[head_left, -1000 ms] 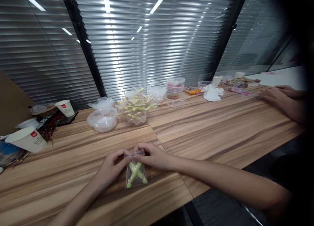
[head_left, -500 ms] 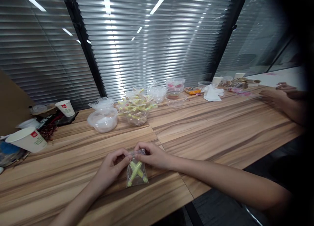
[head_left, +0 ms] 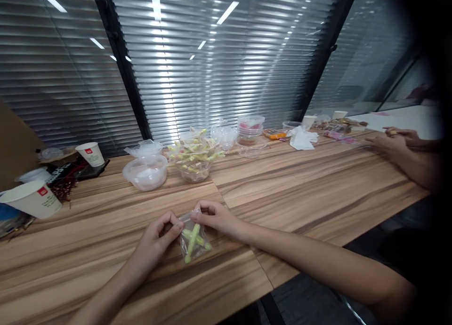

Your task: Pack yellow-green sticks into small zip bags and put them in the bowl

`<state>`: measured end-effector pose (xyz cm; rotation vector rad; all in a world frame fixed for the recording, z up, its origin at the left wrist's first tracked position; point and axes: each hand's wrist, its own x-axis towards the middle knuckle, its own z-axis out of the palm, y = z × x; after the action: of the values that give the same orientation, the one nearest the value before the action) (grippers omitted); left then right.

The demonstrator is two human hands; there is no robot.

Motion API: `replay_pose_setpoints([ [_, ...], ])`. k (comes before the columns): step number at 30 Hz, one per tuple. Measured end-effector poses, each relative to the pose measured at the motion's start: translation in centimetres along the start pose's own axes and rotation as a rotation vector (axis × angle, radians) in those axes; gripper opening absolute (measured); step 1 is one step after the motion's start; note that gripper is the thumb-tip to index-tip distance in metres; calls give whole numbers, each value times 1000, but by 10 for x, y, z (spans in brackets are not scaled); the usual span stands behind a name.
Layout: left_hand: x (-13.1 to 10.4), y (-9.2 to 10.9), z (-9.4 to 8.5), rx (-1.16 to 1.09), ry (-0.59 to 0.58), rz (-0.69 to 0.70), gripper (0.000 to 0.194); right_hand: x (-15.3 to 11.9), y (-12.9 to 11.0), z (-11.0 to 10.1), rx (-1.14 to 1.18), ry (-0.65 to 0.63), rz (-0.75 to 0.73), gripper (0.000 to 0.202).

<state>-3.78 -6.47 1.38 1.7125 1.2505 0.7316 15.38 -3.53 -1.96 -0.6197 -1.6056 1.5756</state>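
Note:
A small clear plastic bag [head_left: 201, 254] hangs between my two hands, just above the wooden table. Inside it two yellow-green sticks [head_left: 192, 242] lie crossed; their exact kind is too small to make out. My left hand [head_left: 163, 233] pinches the bag's upper left corner between thumb and forefinger. At the upper right, near the top edge, my right hand [head_left: 217, 219] is closed on the same bag. Beyond my hands stands a clear bowl [head_left: 197, 175] heaped with similar bagged yellow pieces.
Left of the heaped bowl is a clear plastic bowl [head_left: 145, 173]. Paper cups [head_left: 33, 200] stand at the left. Stacked tubs [head_left: 250, 130], an orange packet [head_left: 274, 134] and white tissue [head_left: 302, 138] line the back. Another person's hands [head_left: 393, 139] are at the far right.
The bag has tilted slightly, and the sticks inside have shifted. My right hand has moved a little left along its top edge. The other person's hands have moved slightly.

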Motion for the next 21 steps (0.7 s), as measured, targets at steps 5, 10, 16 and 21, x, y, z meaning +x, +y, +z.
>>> replay_pose_setpoints([
  [5, 2, -1, 2, -58, 65, -21, 33, 1, 4, -2, 99, 80, 28, 41],
  [10, 2, 2, 3, -9, -31, -51, 35, -1, 6, -2, 73, 70, 30, 40],
  [16, -1, 2, 4, 78, -106, -3, 36, -2, 2, 3, 119, 50, 15, 38],
  [21, 1, 2, 5, 94, -72, 26, 35, -2, 2, 3, 120, 71, -4, 38],
])
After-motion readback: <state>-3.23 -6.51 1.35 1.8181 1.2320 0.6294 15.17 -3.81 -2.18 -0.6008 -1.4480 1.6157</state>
